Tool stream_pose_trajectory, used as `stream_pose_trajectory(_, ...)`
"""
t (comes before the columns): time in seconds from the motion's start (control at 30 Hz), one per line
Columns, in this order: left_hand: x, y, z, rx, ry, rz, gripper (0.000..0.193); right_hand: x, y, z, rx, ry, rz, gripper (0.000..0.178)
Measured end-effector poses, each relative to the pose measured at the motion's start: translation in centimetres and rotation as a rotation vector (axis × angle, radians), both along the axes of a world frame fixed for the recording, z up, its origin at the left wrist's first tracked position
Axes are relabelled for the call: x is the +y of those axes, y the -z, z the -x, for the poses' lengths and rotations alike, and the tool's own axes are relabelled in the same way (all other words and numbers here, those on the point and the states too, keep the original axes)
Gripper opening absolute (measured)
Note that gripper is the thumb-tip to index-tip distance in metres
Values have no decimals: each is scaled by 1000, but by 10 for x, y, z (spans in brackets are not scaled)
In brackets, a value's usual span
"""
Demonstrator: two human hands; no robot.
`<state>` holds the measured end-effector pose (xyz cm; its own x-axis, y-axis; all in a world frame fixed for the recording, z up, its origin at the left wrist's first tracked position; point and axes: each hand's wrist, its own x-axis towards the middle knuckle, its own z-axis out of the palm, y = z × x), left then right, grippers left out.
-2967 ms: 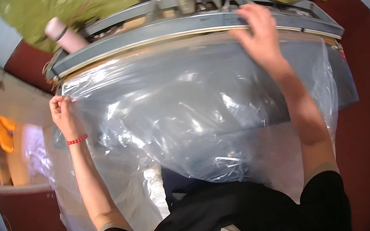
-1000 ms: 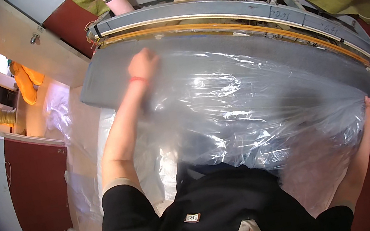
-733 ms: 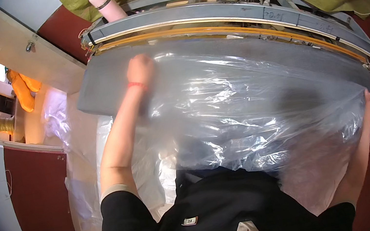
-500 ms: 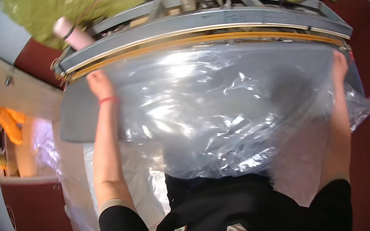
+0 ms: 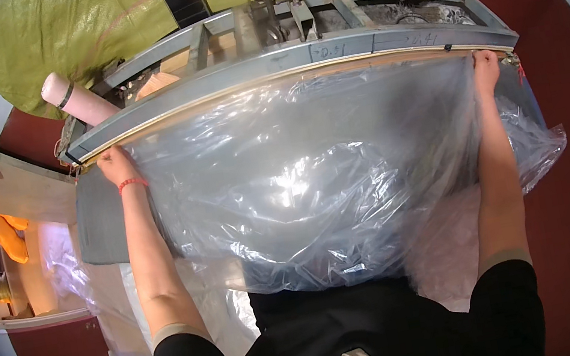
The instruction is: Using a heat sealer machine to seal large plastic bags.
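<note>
A large sheet of clear plastic film is stretched between my hands over a grey padded board and hangs down toward my body. My left hand, with a red bracelet at the wrist, is closed on the film's upper left corner, up against the long metal frame. At the upper right corner my right hand grips the film in the same way, close to the frame's right end. The film's far edge lies along the frame's pale front strip. Part of the film bunches loosely beyond my right forearm.
A pink cylindrical bottle leans at the frame's left end. A dark phone rests on the yellow-green woven sheet behind. A metal clamp rises mid-frame. The grey board shows at left, beside an open cabinet.
Both hands have moved the film's far edge up to the frame. The orange strips seen along the front are now closed against the frame or covered. My view has shifted slightly.
</note>
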<state>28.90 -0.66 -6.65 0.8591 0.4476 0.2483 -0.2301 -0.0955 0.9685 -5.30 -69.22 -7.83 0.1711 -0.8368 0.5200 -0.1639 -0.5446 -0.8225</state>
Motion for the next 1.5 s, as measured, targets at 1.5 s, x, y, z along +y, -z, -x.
stream_pose_trajectory(1.5, -119, 99, 326, -175, 1494, -963, 39, 106, 86, 667, 732, 399, -355, 31)
